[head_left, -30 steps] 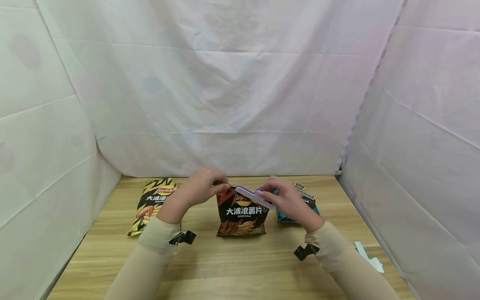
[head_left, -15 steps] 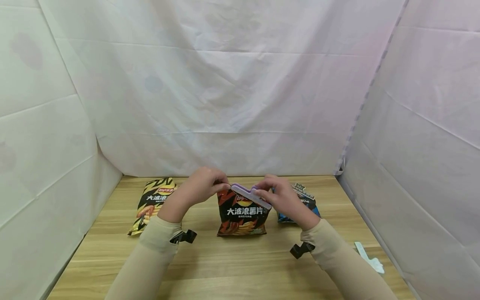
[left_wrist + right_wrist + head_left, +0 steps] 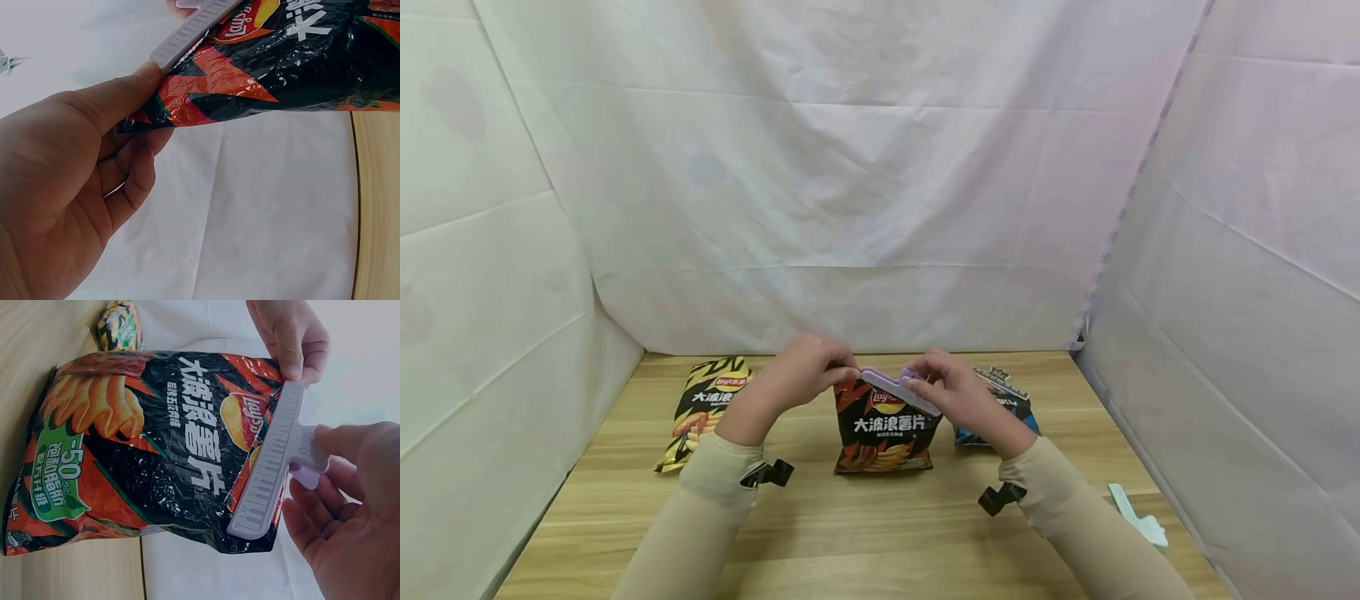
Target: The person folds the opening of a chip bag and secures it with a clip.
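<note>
A black and red bag of potato chips (image 3: 883, 437) stands upright on the table in the head view. My left hand (image 3: 805, 375) pinches its top left corner between thumb and fingers; the left wrist view shows this corner of the chip bag (image 3: 250, 81) close up. With thumb and fingers my right hand (image 3: 962, 392) holds the handle of a purple bag clip (image 3: 269, 469). The clip's long bar lies slantwise across the front of the bag's top edge, its upper end close to my left thumb. Whether the bar presses on the film cannot be made out.
On the left lies a yellow and black chip bag (image 3: 700, 417). A blue bag (image 3: 1000, 412) lies behind my right hand, with a white and green clip (image 3: 1002, 382) at its top. Another pale green clip (image 3: 1138, 517) rests near the table's right edge.
The purple clip in my right hand has moved left and onto the top of the bag, coming up to my left fingers. My left hand has stayed at the corner.
</note>
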The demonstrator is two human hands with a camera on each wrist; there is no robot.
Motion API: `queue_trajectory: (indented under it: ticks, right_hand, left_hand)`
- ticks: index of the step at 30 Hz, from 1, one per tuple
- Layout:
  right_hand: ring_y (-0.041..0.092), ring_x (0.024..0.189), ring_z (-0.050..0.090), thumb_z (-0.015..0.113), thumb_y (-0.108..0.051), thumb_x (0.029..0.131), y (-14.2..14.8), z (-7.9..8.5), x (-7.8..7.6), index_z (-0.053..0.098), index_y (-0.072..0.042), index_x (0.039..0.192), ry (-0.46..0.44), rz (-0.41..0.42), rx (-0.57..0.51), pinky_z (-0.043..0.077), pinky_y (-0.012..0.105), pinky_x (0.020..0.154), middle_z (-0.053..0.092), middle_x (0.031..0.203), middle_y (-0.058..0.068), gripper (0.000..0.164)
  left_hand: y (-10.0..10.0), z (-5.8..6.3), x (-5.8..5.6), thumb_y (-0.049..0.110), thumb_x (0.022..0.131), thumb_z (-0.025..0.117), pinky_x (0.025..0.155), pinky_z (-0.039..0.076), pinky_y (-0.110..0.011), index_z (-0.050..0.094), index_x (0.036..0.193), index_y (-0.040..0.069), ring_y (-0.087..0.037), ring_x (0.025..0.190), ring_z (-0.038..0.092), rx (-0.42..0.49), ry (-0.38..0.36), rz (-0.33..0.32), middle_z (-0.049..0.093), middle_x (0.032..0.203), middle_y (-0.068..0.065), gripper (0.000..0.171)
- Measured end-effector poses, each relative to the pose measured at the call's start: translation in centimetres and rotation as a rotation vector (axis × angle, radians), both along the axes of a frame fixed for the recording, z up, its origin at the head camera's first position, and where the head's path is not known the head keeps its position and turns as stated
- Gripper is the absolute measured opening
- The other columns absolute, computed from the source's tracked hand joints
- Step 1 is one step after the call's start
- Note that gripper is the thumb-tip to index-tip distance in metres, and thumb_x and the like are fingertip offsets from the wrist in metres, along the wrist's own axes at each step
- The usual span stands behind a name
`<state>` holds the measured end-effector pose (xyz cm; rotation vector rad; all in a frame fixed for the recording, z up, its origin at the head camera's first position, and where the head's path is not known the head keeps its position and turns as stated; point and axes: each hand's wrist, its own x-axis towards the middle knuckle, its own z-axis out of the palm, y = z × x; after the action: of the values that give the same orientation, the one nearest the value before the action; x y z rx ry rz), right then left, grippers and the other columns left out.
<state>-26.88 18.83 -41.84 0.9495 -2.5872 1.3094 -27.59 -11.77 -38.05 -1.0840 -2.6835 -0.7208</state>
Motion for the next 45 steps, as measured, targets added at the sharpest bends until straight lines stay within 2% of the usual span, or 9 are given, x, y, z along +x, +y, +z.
queue_trajectory:
  ticks: [8,13,16,22,24,27,31,37,45]
  right_hand:
    - [0.020,0.094,0.065,0.076,-0.023,0.108,0.1,-0.6,-0.5,0.081,-0.018,0.119,-0.019,0.016,-0.027,0.057,0.042,0.079,0.067,0.110,-0.001,0.013]
    - [0.019,0.095,0.065,0.077,-0.022,0.107,-0.1,-0.7,-0.6,0.081,-0.018,0.119,-0.004,0.023,-0.033,0.057,0.037,0.081,0.067,0.110,-0.002,0.013]
    - [0.019,0.095,0.065,0.077,-0.022,0.107,-0.2,-0.8,-0.6,0.081,-0.018,0.119,-0.006,0.030,-0.040,0.057,0.036,0.081,0.068,0.110,-0.002,0.013]
    - [0.021,0.095,0.065,0.078,-0.024,0.107,-0.3,-0.7,-0.5,0.081,-0.018,0.119,-0.005,0.042,-0.057,0.058,0.038,0.080,0.068,0.109,0.000,0.013]
    - [0.021,0.095,0.065,0.078,-0.024,0.107,-0.3,-0.6,-0.5,0.081,-0.018,0.119,-0.005,0.046,-0.062,0.058,0.039,0.080,0.067,0.110,0.000,0.014]
    - [0.021,0.097,0.066,0.077,-0.024,0.108,-0.2,-0.6,-0.3,0.080,-0.018,0.120,-0.010,0.042,-0.055,0.058,0.038,0.082,0.067,0.111,0.000,0.014]
    - [0.020,0.100,0.067,0.076,-0.025,0.109,-0.1,-0.6,-0.1,0.078,-0.018,0.121,-0.025,0.037,-0.054,0.059,0.037,0.085,0.068,0.114,0.000,0.014]
    - [0.021,0.101,0.069,0.075,-0.025,0.109,-0.1,-0.8,-0.2,0.077,-0.018,0.122,-0.035,0.045,-0.057,0.060,0.041,0.085,0.070,0.116,-0.001,0.015]
    - [0.025,0.093,0.072,0.074,-0.023,0.110,-0.1,-0.7,-0.2,0.073,-0.015,0.127,-0.046,0.061,-0.048,0.062,0.036,0.073,0.075,0.115,0.003,0.018]
  left_hand:
    - [-0.1,-0.3,0.1,0.024,0.106,0.078,0.065,0.052,-0.032,0.083,0.099,0.018,-0.003,0.067,0.058,0.015,0.007,0.003,0.071,0.083,0.013,0.011]
    - [-0.5,-1.4,0.2,0.027,0.107,0.078,0.069,0.055,-0.035,0.081,0.101,0.024,-0.005,0.074,0.064,0.116,-0.069,0.025,0.071,0.087,0.015,0.007]
    - [-0.9,-2.8,0.4,0.031,0.105,0.080,0.073,0.058,-0.038,0.080,0.110,0.024,-0.011,0.083,0.069,0.225,-0.152,0.060,0.073,0.094,0.012,0.008]
    - [-0.7,-7.5,1.5,0.053,0.097,0.086,0.087,0.062,-0.047,0.066,0.147,0.014,-0.025,0.109,0.071,0.354,-0.380,0.237,0.073,0.124,-0.004,0.067]
    - [-0.4,-9.4,1.9,0.054,0.094,0.088,0.093,0.061,-0.051,0.060,0.154,0.010,-0.030,0.117,0.070,0.392,-0.441,0.257,0.071,0.133,-0.009,0.080]
    - [0.4,-11.9,2.3,0.045,0.093,0.092,0.104,0.057,-0.055,0.052,0.162,0.011,-0.033,0.128,0.067,0.459,-0.522,0.191,0.066,0.146,-0.012,0.087]
    - [1.3,-14.3,2.9,0.032,0.092,0.095,0.115,0.048,-0.058,0.044,0.168,0.022,-0.031,0.137,0.062,0.553,-0.603,0.081,0.063,0.152,-0.008,0.092]
    - [2.1,-16.7,3.3,0.025,0.090,0.097,0.121,0.042,-0.056,0.033,0.173,0.027,-0.030,0.142,0.060,0.634,-0.620,0.045,0.059,0.159,-0.007,0.105]
    - [2.7,-18.3,3.8,0.022,0.089,0.096,0.117,0.047,-0.054,0.054,0.158,0.011,-0.029,0.132,0.066,0.583,-0.601,0.126,0.072,0.141,-0.008,0.082]
